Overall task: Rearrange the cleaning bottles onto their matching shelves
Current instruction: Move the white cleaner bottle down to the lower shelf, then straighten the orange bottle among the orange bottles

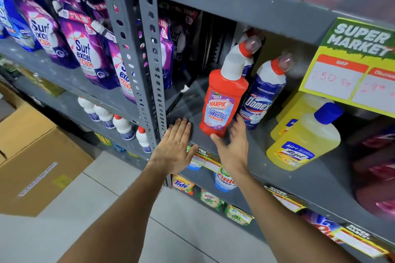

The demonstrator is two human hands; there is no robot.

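Note:
A red Harpic bottle (222,100) with a white neck stands near the front of the grey shelf (254,162), leaning slightly. My right hand (233,147) is at its base: the thumb touches the bottom front corner, the straight fingers lie beside its right side, not wrapped round it. Just right of the Harpic stands a blue-and-white Domex bottle (261,96), with a second one partly hidden behind. My left hand (175,147) lies flat and open on the shelf's front edge, left of the Harpic. Two yellow Lizol bottles (303,141) stand further right.
A perforated steel post (145,49) divides the racks. Purple Surf Excel pouches (85,53) fill the left shelf, with white bottles (123,127) below. A yellow price sign (352,66) hangs at the upper right. Cardboard boxes (32,156) sit on the floor to the left.

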